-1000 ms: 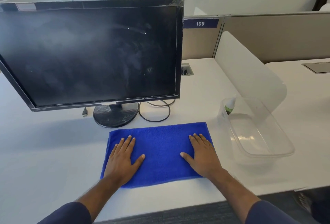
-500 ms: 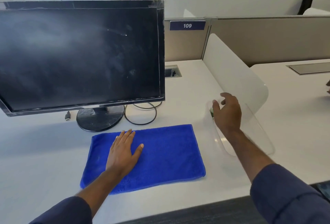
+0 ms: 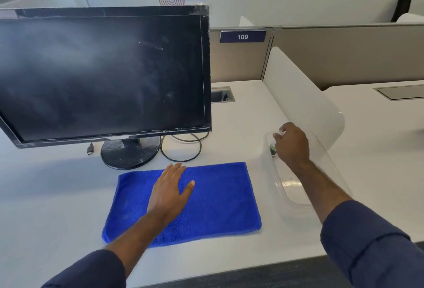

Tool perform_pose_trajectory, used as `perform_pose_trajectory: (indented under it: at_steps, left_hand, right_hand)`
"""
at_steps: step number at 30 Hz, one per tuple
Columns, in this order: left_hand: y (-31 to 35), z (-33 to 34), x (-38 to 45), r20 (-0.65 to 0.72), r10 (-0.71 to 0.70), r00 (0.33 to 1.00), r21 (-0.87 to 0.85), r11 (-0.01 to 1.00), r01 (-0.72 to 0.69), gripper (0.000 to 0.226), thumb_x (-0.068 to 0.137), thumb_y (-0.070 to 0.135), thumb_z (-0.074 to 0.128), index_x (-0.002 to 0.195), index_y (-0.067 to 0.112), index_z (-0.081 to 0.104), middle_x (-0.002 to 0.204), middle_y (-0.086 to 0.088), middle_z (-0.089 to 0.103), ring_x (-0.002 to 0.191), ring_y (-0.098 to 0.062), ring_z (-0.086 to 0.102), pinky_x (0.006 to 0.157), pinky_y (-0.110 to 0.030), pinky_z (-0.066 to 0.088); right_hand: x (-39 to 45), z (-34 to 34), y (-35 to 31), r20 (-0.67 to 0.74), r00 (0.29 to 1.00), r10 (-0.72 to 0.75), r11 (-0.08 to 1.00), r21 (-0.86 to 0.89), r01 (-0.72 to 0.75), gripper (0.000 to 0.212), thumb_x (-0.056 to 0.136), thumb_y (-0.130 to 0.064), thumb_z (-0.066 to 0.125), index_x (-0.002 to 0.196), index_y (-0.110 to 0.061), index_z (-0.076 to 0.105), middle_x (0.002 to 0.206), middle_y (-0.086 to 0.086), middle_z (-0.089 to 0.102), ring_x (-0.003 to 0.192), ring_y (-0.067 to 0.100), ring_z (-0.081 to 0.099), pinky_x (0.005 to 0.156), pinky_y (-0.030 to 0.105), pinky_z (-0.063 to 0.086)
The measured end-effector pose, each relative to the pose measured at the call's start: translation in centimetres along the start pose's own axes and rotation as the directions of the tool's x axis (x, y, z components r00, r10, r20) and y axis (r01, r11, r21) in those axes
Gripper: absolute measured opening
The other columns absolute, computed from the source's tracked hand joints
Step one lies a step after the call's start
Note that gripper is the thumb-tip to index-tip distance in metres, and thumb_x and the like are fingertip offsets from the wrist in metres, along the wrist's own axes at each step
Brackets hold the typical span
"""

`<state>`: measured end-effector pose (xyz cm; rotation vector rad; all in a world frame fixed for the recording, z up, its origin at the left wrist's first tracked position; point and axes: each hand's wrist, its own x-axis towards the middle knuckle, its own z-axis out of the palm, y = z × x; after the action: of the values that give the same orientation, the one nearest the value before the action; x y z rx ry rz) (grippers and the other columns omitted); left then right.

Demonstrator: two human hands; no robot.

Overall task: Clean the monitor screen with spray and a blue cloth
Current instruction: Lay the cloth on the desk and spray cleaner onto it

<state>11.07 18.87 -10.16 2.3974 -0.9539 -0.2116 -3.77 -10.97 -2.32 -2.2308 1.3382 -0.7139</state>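
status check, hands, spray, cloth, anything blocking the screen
Left hand flat on blue cloth. Right hand fingers curled round spray bottle in clear tub. Monitor screen smudged, nothing blocking it.

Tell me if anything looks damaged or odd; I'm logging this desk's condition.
The monitor looks worn: its screen is hazy with smears, and the bezel is scuffed along the bottom and right edges. A loose cable plug hangs unplugged beneath it.

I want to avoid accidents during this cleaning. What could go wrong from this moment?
1. The right hand grips the small spray bottle inside the light clear bin; lifting carelessly might drag or tip the bin.
2. Spraying the dusty monitor heavily could let liquid run down to the bezel.
3. A loose cable lies coiled beside the stand and could snag the blue cloth.
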Motion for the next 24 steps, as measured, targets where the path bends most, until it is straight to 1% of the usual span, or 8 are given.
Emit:
perform_pose_trajectory:
  at_steps: [5, 9, 12, 15, 17, 20, 22, 24]
  left_hand:
    - [0.8, 0.1, -0.7, -0.011, 0.018, 1.000, -0.069, 0.997, -0.019, 0.058, 0.096, 0.049, 0.051, 0.148, 0.026, 0.038, 0.156, 0.011, 0.035, 0.148, -0.009, 0.019, 0.119, -0.034, 0.023]
    - [1.8, -0.1, -1.1, -0.020, 0.043, 0.999, -0.108, 0.993, -0.045, 0.057, 0.096, 0.048, 0.052, 0.147, 0.026, 0.040, 0.154, 0.010, 0.038, 0.147, -0.009, 0.024, 0.118, -0.031, 0.024]
    - [3.0, -1.0, -1.0, -0.042, 0.069, 0.997, -0.137, 0.988, -0.074, 0.056, 0.096, 0.047, 0.053, 0.147, 0.026, 0.040, 0.153, 0.011, 0.039, 0.144, -0.008, 0.029, 0.117, -0.030, 0.027]
    - [4.1, -2.0, -0.8, -0.062, 0.080, 0.995, -0.199, 0.976, -0.091, 0.053, 0.095, 0.048, 0.055, 0.143, 0.031, 0.043, 0.149, 0.014, 0.043, 0.139, -0.007, 0.036, 0.113, -0.035, 0.037]
    - [4.9, -2.7, -0.8, -0.099, 0.107, 0.989, -0.267, 0.955, -0.130, 0.045, 0.093, 0.047, 0.058, 0.136, 0.036, 0.051, 0.139, 0.018, 0.050, 0.131, -0.004, 0.043, 0.107, -0.034, 0.043]
    - [6.6, -3.7, -1.1, -0.222, 0.174, 0.959, -0.361, 0.899, -0.247, 0.028, 0.090, 0.039, 0.066, 0.118, 0.036, 0.065, 0.115, 0.023, 0.062, 0.113, -0.002, 0.055, 0.094, -0.028, 0.049]
    - [7.5, -4.2, -1.5, -0.237, 0.197, 0.951, -0.395, 0.875, -0.279, 0.034, 0.087, 0.039, 0.071, 0.119, 0.036, 0.064, 0.113, 0.023, 0.062, 0.111, -0.001, 0.056, 0.090, -0.019, 0.048]
    - [7.9, -4.4, -2.0, -0.169, 0.182, 0.969, -0.447, 0.862, -0.240, 0.051, 0.082, 0.047, 0.073, 0.129, 0.039, 0.055, 0.121, 0.026, 0.058, 0.115, 0.003, 0.052, 0.090, -0.011, 0.044]
  right_hand:
    - [-1.2, -2.4, -1.6, -0.033, 0.997, -0.071, 0.996, -0.049, 0.069, 0.021, 0.093, -0.020, 0.064, 0.106, -0.005, 0.061, 0.104, 0.015, 0.069, 0.094, 0.032, 0.065, 0.082, 0.040, 0.054]
    - [-2.8, -4.9, -3.8, -0.061, 0.986, -0.153, 0.986, -0.081, 0.148, 0.024, 0.094, -0.024, 0.063, 0.108, -0.005, 0.062, 0.105, 0.014, 0.068, 0.093, 0.030, 0.064, 0.073, 0.029, 0.042]
    - [-4.1, -7.0, -5.9, -0.126, 0.971, -0.205, 0.977, -0.083, 0.196, 0.024, 0.095, -0.026, 0.061, 0.109, -0.007, 0.061, 0.105, 0.012, 0.067, 0.090, 0.028, 0.061, 0.073, 0.027, 0.038]
    - [-5.2, -8.6, -7.9, -0.164, 0.960, -0.227, 0.974, -0.036, 0.224, 0.022, 0.095, -0.027, 0.062, 0.108, -0.009, 0.061, 0.098, 0.007, 0.063, 0.081, 0.021, 0.053, 0.072, 0.027, 0.037]
    - [-6.1, -9.2, -9.1, -0.139, 0.963, -0.230, 0.971, 0.039, 0.237, 0.020, 0.094, -0.028, 0.063, 0.104, -0.011, 0.061, 0.092, 0.003, 0.061, 0.080, 0.020, 0.053, 0.071, 0.026, 0.037]
    - [-7.8, -8.6, -10.4, -0.055, 0.968, -0.246, 0.954, 0.164, 0.252, 0.016, 0.091, -0.028, 0.066, 0.096, -0.014, 0.061, 0.080, 0.002, 0.061, 0.072, 0.020, 0.055, 0.066, 0.027, 0.038]
    - [-9.1, -7.2, -10.9, 0.027, 0.965, -0.262, 0.939, 0.237, 0.249, 0.014, 0.090, -0.028, 0.068, 0.092, -0.015, 0.061, 0.073, 0.000, 0.060, 0.065, 0.016, 0.052, 0.062, 0.028, 0.039]
    - [-10.7, -5.4, -11.3, 0.105, 0.955, -0.279, 0.922, 0.306, 0.236, 0.013, 0.089, -0.027, 0.069, 0.089, -0.016, 0.062, 0.069, -0.004, 0.058, 0.060, 0.009, 0.050, 0.058, 0.022, 0.039]
